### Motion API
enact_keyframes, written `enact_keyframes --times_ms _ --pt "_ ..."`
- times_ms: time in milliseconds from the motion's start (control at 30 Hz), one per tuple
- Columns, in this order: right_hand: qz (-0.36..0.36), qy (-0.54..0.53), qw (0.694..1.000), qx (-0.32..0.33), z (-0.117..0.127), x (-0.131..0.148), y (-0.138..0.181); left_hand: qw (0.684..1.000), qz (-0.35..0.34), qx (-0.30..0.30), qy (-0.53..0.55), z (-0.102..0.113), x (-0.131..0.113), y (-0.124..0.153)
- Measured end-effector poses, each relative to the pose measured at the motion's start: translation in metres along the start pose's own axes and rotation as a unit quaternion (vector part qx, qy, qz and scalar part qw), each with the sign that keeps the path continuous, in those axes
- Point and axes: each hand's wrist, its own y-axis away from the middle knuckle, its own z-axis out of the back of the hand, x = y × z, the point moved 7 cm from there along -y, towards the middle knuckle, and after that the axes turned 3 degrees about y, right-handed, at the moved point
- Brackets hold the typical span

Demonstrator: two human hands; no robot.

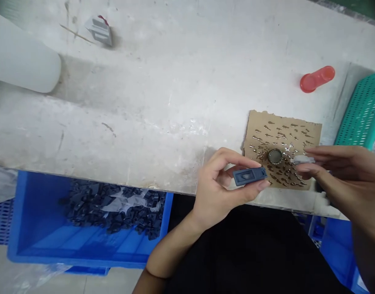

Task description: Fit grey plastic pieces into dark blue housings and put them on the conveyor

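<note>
My left hand [222,185] pinches a small dark blue plastic piece [250,176] between thumb and fingers, just off the front edge of the white table [150,106]. My right hand [337,171] is closed on a small pale grey part [302,159] held at its fingertips. It hovers over a brown cardboard sheet [282,134] strewn with several tiny metal pieces. A round metal disc [275,156] lies on that cardboard between my two hands.
A blue bin [31,228] below the table edge at left holds many dark plastic pieces [114,206]. A red cylinder [317,79] lies at the back right, a teal mesh basket [363,112] at the right edge, a white roll [20,57] at far left.
</note>
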Motion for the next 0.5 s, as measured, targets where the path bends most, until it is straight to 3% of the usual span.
enact_keyframes --times_ms 100,200,333,500 --pt "0.145 0.097 0.985 -0.009 -0.006 0.018 -0.002 1.000 -0.015 -0.004 -0.008 0.001 -0.002 0.002" --pt "0.229 0.118 0.966 -0.014 -0.012 0.024 -0.001 0.999 -0.031 -0.017 -0.011 0.004 -0.002 0.004" --pt "0.270 0.107 0.957 -0.002 -0.016 0.029 0.000 0.999 -0.039 -0.022 -0.026 0.007 -0.002 0.007" --pt "0.266 0.107 0.957 0.050 -0.023 0.035 -0.002 0.999 -0.040 -0.009 -0.023 0.006 -0.002 0.008"
